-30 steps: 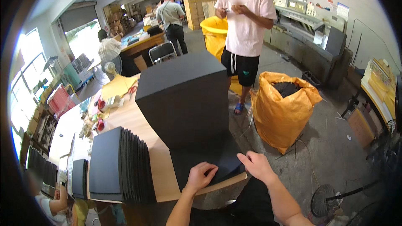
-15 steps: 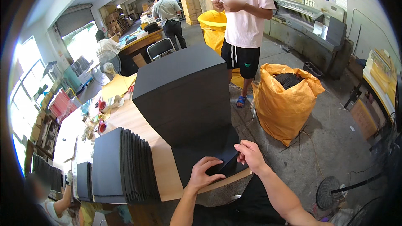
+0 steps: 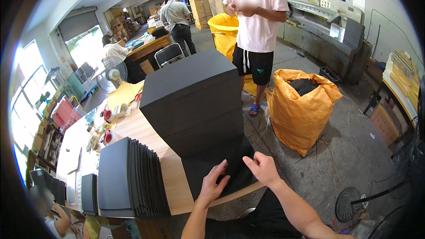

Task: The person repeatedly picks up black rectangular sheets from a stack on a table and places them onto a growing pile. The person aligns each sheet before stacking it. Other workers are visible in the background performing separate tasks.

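A flat black sheet (image 3: 199,170) lies on the near end of the table, in front of a tall block of stacked black sheets (image 3: 195,106). My left hand (image 3: 213,183) rests on or just over the sheet, fingers and thumb apart, holding nothing. Over the sheet's right edge is my right hand (image 3: 264,169), its thumb stretched out and apart from bent fingers. Nothing shows in its grasp. To the left of these stands a row of black folded panels (image 3: 133,177), packed upright with their edges toward me.
On the wooden table (image 3: 175,183) sit tape rolls (image 3: 108,137) and yellow paper (image 3: 125,94). An orange sack (image 3: 303,115) of dark scraps stands on the floor to the right, near a standing person (image 3: 259,22). A fan (image 3: 349,203) is at lower right, another person at lower left.
My right hand has loosened from its pinch at the black sheet's raised edge, which now lies lower. My left hand's fingers have lifted and turned slightly.
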### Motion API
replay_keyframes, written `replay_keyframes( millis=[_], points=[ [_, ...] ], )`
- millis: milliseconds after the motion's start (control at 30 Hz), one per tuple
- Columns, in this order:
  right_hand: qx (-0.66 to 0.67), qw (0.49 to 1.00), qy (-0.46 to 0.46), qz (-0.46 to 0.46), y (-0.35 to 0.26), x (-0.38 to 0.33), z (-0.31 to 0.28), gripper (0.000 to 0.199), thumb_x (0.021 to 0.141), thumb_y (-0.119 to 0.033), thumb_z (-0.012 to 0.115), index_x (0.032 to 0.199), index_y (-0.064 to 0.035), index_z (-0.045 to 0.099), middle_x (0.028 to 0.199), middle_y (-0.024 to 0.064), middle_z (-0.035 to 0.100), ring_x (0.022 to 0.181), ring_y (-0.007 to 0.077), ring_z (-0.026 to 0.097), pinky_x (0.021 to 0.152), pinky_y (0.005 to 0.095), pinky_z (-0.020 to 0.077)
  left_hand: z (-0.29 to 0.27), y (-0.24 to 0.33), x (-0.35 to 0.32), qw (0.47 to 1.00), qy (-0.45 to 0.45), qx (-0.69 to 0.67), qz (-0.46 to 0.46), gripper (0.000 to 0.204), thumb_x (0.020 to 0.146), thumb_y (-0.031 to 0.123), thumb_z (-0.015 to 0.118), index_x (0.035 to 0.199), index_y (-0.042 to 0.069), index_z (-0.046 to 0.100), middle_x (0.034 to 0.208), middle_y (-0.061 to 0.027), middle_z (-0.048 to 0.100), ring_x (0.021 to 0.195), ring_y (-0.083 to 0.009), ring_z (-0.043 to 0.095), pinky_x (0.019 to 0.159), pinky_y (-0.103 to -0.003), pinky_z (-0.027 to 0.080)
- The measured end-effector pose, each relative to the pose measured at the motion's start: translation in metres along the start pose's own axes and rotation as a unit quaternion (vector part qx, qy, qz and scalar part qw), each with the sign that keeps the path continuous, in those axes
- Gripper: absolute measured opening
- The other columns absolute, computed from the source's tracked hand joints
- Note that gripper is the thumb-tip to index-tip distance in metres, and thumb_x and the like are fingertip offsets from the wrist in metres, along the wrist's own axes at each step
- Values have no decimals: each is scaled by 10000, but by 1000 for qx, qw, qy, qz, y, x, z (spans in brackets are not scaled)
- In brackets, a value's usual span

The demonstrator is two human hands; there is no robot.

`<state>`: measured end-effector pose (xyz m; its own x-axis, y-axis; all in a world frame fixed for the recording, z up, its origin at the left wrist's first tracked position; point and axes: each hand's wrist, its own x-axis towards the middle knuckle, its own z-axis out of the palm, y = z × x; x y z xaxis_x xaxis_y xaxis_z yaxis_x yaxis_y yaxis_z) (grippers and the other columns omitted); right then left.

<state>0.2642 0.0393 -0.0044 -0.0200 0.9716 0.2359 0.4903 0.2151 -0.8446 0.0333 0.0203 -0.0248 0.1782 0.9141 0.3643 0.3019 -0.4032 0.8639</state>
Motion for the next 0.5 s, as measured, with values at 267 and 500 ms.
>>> replay_keyframes(
  millis=[267, 500],
  points=[
    [346, 911, -99, 201, -2, 10, -8, 371, 1065, -243, 636, 733, -124, 522, 655, 2, 583, 615, 105, 626, 563, 253, 471, -6, -4, -1, 992, -58, 98, 46, 474, 746, 323, 971, 1140, 124, 799, 1278, -192, 683, 1178, -364, 702, 971, -419, 585],
    [306, 932, -102, 167, 0, 8, -12, 454, 1063, -344, 680, 711, -128, 492, 647, -5, 562, 603, 86, 618, 547, 248, 455, -9, -2, -3, 996, -47, 73, 29, 430, 775, 249, 954, 1157, 119, 805, 1229, -163, 682, 1116, -335, 708, 906, -390, 581]
  ],
)
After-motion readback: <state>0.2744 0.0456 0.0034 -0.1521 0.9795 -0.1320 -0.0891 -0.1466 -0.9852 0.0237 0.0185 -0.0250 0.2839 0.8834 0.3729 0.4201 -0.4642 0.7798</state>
